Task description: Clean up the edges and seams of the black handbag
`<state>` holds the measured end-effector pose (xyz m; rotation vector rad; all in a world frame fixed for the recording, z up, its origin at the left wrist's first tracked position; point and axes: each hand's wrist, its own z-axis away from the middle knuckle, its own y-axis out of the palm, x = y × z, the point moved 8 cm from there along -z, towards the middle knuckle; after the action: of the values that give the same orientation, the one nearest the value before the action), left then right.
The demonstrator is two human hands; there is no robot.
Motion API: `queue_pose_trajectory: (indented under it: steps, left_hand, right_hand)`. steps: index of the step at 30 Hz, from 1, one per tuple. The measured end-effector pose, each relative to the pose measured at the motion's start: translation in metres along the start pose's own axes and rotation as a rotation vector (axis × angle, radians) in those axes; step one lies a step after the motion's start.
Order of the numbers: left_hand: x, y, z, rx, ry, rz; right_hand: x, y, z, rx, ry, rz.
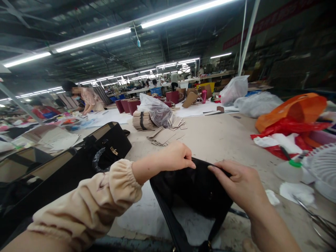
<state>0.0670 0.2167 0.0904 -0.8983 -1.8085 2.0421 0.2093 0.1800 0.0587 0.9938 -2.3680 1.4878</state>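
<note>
A black handbag (202, 189) stands in front of me on the worktable, its dark inside facing me and its straps hanging toward the near edge. My left hand (176, 156) pinches the far top rim of this bag between thumb and fingers. A little to the right, my right hand (237, 178) grips the same rim, thumb on the near side and fingers behind it. A beige sleeve cover (89, 199) wraps my left forearm. Several finished-looking black handbags (105, 150) stand at the left, one with a gold clasp and a plastic-wrapped handle.
Scissors (315, 217), a green-capped bottle (291, 169), a white fan (324, 168) and orange and red bags (291, 115) crowd the right side. Ahead lie a bundle of board strips (143, 120), a plastic bag (157, 110) and maroon pieces (128, 105). A co-worker (88, 98) leans over a table at left.
</note>
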Motion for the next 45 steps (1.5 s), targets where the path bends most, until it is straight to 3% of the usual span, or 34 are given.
queue_pose_trajectory:
  steps: [6, 17, 23, 29, 34, 40, 45]
  left_hand:
    - [0.014, -0.01, 0.005, -0.008, 0.006, 0.011]
    - [0.013, -0.004, 0.0, -0.126, -0.015, -0.134]
    - [0.015, -0.003, 0.0, -0.163, -0.025, -0.156]
    - [0.012, -0.003, 0.005, -0.169, -0.013, -0.2]
    - [0.011, -0.003, 0.007, -0.157, -0.033, -0.225]
    - [0.023, -0.007, 0.014, -0.089, -0.04, -0.093]
    - [0.035, -0.016, 0.023, -0.125, -0.059, -0.075]
  right_hand:
    - [0.0, -0.001, -0.001, -0.032, -0.028, -0.005]
    - [-0.001, -0.001, -0.001, -0.046, -0.044, -0.014]
    - [-0.003, -0.003, 0.002, -0.036, -0.045, 0.111]
    - [0.019, -0.01, 0.002, -0.113, -0.104, 0.29]
    - [0.043, 0.008, -0.006, -0.104, -0.119, 0.384]
    - [0.048, 0.016, -0.014, -0.122, -0.09, 0.372]
    - [0.047, 0.014, -0.013, -0.141, -0.11, 0.348]
